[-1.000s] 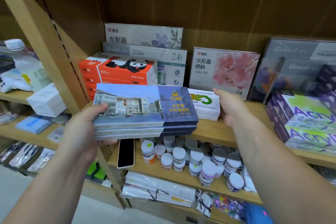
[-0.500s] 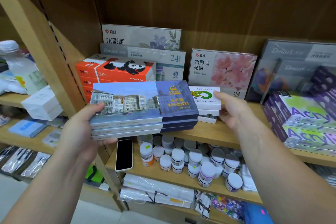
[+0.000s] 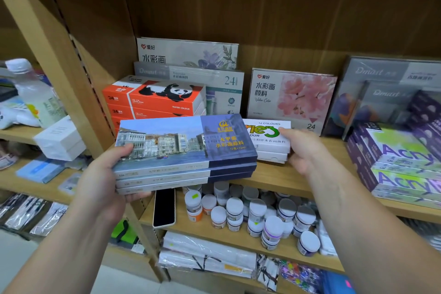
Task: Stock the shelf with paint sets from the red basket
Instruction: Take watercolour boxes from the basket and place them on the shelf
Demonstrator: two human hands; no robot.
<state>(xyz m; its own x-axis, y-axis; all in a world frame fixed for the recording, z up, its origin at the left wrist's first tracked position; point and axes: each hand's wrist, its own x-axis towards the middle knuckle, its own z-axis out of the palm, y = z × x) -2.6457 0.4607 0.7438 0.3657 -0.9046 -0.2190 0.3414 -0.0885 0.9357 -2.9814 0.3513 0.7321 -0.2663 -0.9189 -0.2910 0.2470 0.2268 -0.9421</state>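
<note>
My left hand [image 3: 105, 179] grips a stack of three flat paint sets [image 3: 181, 150] with a canal-city picture and a blue end, held level at the front edge of the wooden shelf [image 3: 281, 179]. Their right end overlaps two stacked white 12-colour boxes [image 3: 269, 143]. My right hand [image 3: 303, 148] rests against the right side of those white boxes, thumb on the top box and fingers curled along the side. The red basket is out of view.
Orange panda paint boxes [image 3: 164, 100] are stacked behind the held sets, grey and floral sets [image 3: 291, 98] lean on the back wall, purple acrylic sets [image 3: 401, 160] lie at right. A phone [image 3: 164, 207] and several paint jars [image 3: 257, 215] sit on the shelf below.
My left hand has carried the stack slightly forward and right toward the shelf. My right hand has settled lower against the white boxes' side.
</note>
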